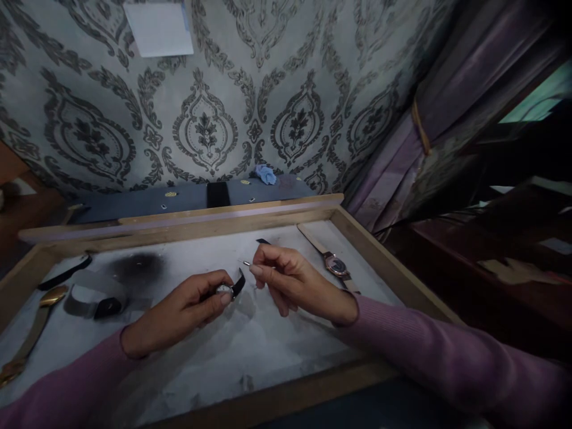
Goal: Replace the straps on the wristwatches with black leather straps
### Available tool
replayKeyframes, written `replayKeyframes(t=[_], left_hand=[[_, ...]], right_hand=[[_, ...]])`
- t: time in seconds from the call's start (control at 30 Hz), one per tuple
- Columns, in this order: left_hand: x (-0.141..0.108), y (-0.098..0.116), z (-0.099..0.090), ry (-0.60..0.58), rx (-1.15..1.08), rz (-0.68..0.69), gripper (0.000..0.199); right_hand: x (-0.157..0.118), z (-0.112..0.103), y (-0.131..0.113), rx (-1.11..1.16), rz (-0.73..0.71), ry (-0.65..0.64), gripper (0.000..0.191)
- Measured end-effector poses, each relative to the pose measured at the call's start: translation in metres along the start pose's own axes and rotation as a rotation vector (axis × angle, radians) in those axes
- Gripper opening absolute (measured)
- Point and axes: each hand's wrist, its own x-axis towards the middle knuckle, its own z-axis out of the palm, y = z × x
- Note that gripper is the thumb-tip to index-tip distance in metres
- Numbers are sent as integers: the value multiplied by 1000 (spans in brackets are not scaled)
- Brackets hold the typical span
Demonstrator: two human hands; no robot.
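Note:
Between the thumb and fingers of my left hand [192,307] is a small wristwatch [224,289] with a pale dial. Its black strap [240,282] sticks up to the right. My right hand [290,277] pinches a thin metal tool [243,263], whose fine tip points left, a little above and apart from the watch. The tool's exact kind is too small to make out. Both hands are over the white floor of a shallow wooden tray [366,250]. A dark strap end [263,241] shows behind my right hand, partly hidden.
A brown-strapped watch [336,265] lies at the tray's right. At the left lie a gold watch [53,296], a dark-faced watch with a grey band [107,307] and a black strap [67,273]. Behind the tray are a black phone [218,194] and a blue crumpled cloth [266,174].

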Motion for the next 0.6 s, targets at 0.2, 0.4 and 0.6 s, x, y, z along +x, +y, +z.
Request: replayKeyframes(t=[0.2,0.4,0.6], left_hand=[[-1,7,3,-1,86,75,23],[-1,10,7,0,96,95,21],[-1,8,7,50,27,83,22]], right_hand=[[2,1,-5,-47,10,-183,34],[-1,-3,-7,149,78,-289,33],[-4,-5,-5,150,111,-320,36]])
